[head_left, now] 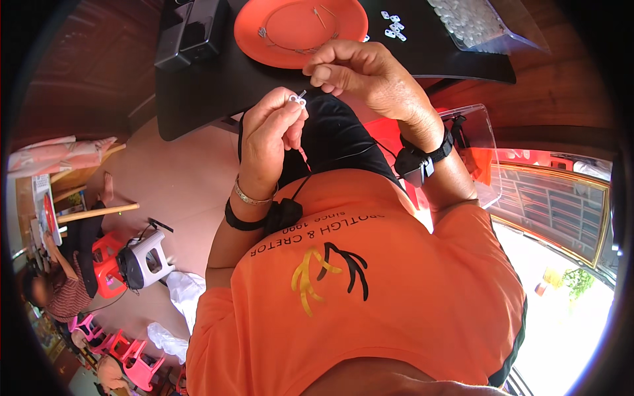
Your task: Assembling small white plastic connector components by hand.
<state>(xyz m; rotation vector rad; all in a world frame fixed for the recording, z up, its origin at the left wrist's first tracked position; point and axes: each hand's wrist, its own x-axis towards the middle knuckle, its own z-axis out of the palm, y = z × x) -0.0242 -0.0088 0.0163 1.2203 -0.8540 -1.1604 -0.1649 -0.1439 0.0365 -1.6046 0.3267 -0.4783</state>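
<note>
My left hand (269, 129) pinches a small white plastic clip (296, 101) between thumb and fingertips, just in front of the table edge. A short grey metal pin or screw (302, 94) sticks up from the clip. To its right and slightly higher, my right hand (373, 78) is closed, thumb against forefinger; whether something tiny is in that pinch I cannot make out. The two hands are apart. Behind them an orange plate (247, 36) holds small metal pins, several lying along its lower inner edge.
A black table (198, 99) carries a dark box (191, 36) on the left, loose white clips (395, 28) right of the plate, and a clear tray (522, 41) of whitish pieces. A clear plastic bin (492, 142) stands at my right. Stools (146, 261) and other people are at far left.
</note>
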